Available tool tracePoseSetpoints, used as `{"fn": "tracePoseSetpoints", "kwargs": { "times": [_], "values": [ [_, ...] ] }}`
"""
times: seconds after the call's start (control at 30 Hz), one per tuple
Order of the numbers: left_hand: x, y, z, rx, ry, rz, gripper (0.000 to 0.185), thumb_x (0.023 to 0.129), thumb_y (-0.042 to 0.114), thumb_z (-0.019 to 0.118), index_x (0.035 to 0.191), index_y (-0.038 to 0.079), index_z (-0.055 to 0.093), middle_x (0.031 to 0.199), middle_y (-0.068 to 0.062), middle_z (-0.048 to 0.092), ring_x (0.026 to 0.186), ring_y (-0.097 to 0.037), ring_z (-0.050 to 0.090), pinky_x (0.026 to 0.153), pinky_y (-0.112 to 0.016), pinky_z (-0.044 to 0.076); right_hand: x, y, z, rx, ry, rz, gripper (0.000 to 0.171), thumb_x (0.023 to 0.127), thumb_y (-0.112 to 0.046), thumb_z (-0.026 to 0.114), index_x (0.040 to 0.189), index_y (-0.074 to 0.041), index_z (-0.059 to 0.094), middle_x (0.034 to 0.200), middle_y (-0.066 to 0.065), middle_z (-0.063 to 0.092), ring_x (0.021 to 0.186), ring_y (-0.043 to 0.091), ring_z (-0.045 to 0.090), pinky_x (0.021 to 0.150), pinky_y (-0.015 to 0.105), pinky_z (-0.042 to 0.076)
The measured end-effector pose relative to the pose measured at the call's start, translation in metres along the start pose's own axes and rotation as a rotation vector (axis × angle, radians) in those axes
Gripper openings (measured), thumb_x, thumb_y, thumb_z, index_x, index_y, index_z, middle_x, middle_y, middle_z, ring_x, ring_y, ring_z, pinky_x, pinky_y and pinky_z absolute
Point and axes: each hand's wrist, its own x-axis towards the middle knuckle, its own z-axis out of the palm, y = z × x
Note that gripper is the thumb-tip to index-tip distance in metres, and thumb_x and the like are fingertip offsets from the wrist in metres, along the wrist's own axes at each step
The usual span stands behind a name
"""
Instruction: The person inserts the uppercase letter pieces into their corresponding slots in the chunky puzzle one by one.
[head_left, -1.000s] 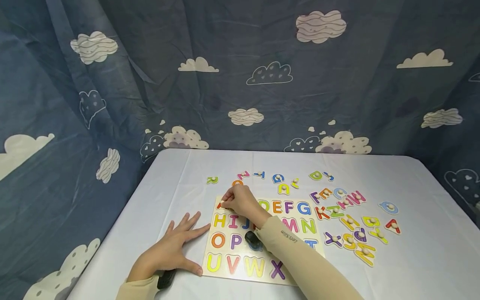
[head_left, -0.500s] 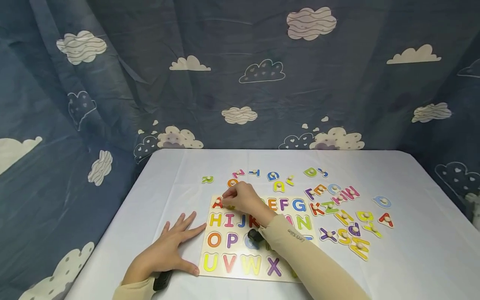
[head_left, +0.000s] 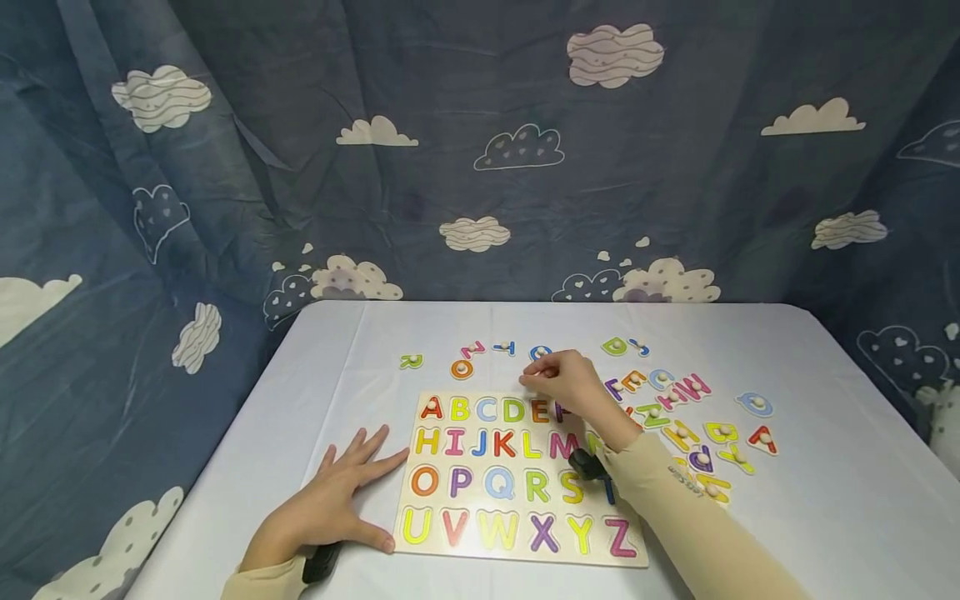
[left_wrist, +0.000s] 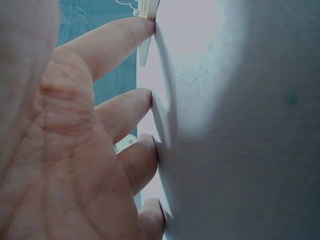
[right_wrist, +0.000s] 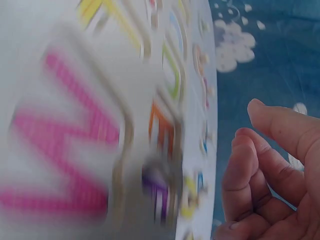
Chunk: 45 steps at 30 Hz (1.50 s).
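Observation:
A wooden alphabet board (head_left: 517, 542) with coloured letters lies on the white table. In its top left corner, a knobbed red letter A (head_left: 432, 407) sits in its place. My left hand (head_left: 330, 500) rests beside the board's left edge, fingers spread, with its fingertips on the cloth and against the board in the left wrist view. My right hand (head_left: 573, 387) hovers over the top edge of the board near E and F. Its thumb and index finger stand apart with nothing between them in the right wrist view. A blue G piece (head_left: 540, 352) lies just beyond it.
Several knobbed letter pieces lie behind and right of the board, such as an orange O (head_left: 462, 369), a green R (head_left: 411, 361) and a light blue piece (head_left: 754, 404). A dark cloud-patterned curtain (head_left: 420, 192) hangs behind the table (head_left: 322, 350).
The right hand has let go of the red A at the board's top left and moved right along the top edge. The left hand keeps its place beside the board.

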Motion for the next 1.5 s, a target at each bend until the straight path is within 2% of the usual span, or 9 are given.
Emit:
{"fn": "tracePoseSetpoints", "kwargs": {
  "times": [0.2,0.33,0.57,0.77,0.93,1.13,1.27,1.4,1.5],
  "values": [
    [0.0,0.0,0.0,-0.001,-0.006,-0.003,0.119,0.056,0.058,0.101,0.161,0.028,0.053,0.179,-0.017,0.024,0.165,-0.054,0.008,0.123,-0.085,-0.002,-0.018,0.025,-0.035,-0.024,0.041,0.028,0.025,0.097,-0.028,0.08,0.104,-0.005,0.08,0.081,0.002,0.065,0.078,0.018,0.054,0.066,0.027,0.044],
    [0.0,0.0,0.0,0.006,-0.003,0.002,0.119,0.056,0.059,0.1,0.161,0.028,0.052,0.179,-0.017,0.024,0.165,-0.054,0.009,0.123,-0.085,-0.001,-0.033,0.037,-0.057,-0.038,0.063,0.079,0.029,0.098,-0.031,0.079,0.11,-0.005,0.079,0.087,0.005,0.065,0.084,0.021,0.056,0.065,0.027,0.046],
    [0.0,0.002,0.0,0.015,-0.002,0.004,0.12,0.055,0.06,0.1,0.161,0.03,0.052,0.179,-0.016,0.024,0.165,-0.054,0.01,0.123,-0.085,0.0,-0.062,0.064,-0.1,-0.064,0.083,0.139,0.039,0.101,-0.039,0.075,0.118,-0.004,0.076,0.094,0.01,0.072,0.084,0.022,0.057,0.061,0.026,0.045],
    [-0.002,0.001,0.0,0.01,0.003,-0.003,0.12,0.055,0.059,0.101,0.16,0.031,0.052,0.179,-0.016,0.023,0.165,-0.055,0.008,0.123,-0.085,-0.002,-0.085,0.09,-0.126,-0.122,0.184,0.151,0.047,0.103,-0.043,0.072,0.12,0.0,0.075,0.095,0.012,0.076,0.086,0.024,0.066,0.061,0.026,0.046],
    [-0.003,0.0,0.002,0.004,0.007,-0.01,0.119,0.055,0.059,0.101,0.16,0.031,0.053,0.18,-0.015,0.023,0.165,-0.054,0.008,0.123,-0.085,-0.003,-0.099,0.11,-0.141,-0.161,0.239,0.232,0.051,0.103,-0.045,0.072,0.124,0.002,0.073,0.095,0.01,0.072,0.085,0.022,0.06,0.062,0.026,0.045],
    [-0.005,0.001,0.006,-0.004,0.014,-0.023,0.12,0.053,0.059,0.101,0.16,0.032,0.053,0.179,-0.015,0.023,0.165,-0.054,0.007,0.123,-0.085,-0.003,-0.111,0.129,-0.154,-0.139,0.243,0.292,0.057,0.104,-0.045,0.068,0.13,0.005,0.069,0.098,0.016,0.071,0.085,0.024,0.059,0.058,0.026,0.051],
    [-0.004,0.001,0.007,0.001,0.018,-0.016,0.12,0.053,0.059,0.101,0.16,0.031,0.053,0.179,-0.015,0.023,0.165,-0.054,0.008,0.123,-0.085,-0.002,-0.116,0.14,-0.159,-0.165,0.235,0.329,0.053,0.103,-0.041,0.071,0.124,0.008,0.071,0.098,0.017,0.073,0.088,0.027,0.06,0.063,0.027,0.048],
    [-0.003,0.002,0.005,0.003,0.015,-0.009,0.12,0.054,0.059,0.101,0.16,0.031,0.053,0.18,-0.014,0.023,0.165,-0.054,0.008,0.123,-0.085,-0.002,-0.119,0.147,-0.161,-0.19,0.206,0.375,0.049,0.1,-0.041,0.075,0.114,0.007,0.074,0.091,0.012,0.07,0.089,0.027,0.055,0.066,0.032,0.041],
    [-0.001,0.003,0.005,-0.001,0.012,-0.007,0.12,0.054,0.06,0.101,0.16,0.032,0.053,0.18,-0.014,0.023,0.166,-0.053,0.008,0.124,-0.084,-0.002,-0.12,0.151,-0.161,-0.196,0.191,0.386,0.046,0.098,-0.041,0.076,0.109,0.005,0.077,0.085,0.007,0.067,0.085,0.025,0.053,0.063,0.033,0.039]
  ]
}}
